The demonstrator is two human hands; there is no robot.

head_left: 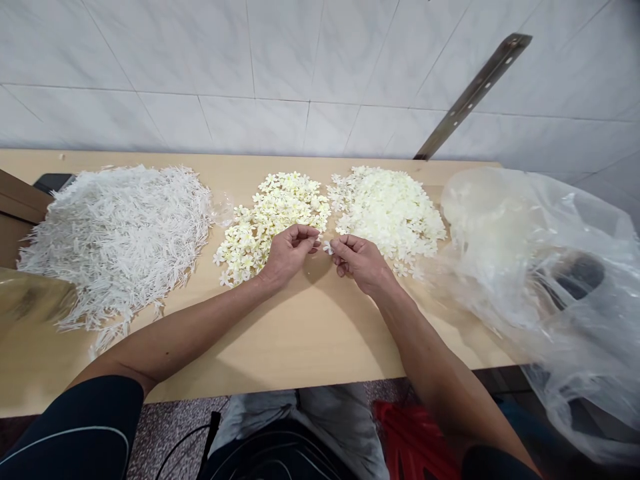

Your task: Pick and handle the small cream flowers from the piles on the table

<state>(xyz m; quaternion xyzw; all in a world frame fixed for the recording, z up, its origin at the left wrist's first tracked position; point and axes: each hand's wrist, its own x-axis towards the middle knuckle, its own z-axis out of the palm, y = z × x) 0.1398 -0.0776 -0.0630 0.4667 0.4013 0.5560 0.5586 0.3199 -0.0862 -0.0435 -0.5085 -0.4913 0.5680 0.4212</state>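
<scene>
My right hand (364, 263) pinches a small white artificial flower (327, 247) between thumb and fingertips, its petals pointing left. Close beside it, a small gap away, my left hand (291, 253) has thumb and forefinger pressed together; whatever is in that pinch is too small to make out. Behind and left of the left hand spreads a heap of pale flowers with yellow-green centres (285, 203). A heap of white flowers (389, 207) lies behind the right hand. Farther left is a large pile of thin white plastic-looking stems (127, 233).
A clear plastic bag (505, 227) drapes over the table's right end and edge. A brown box (20, 197) and a dark flat object (54, 182) sit at far left. A metal bracket (470, 100) leans against the tiled wall. Something red (417, 437) stands below the wooden table (310, 347).
</scene>
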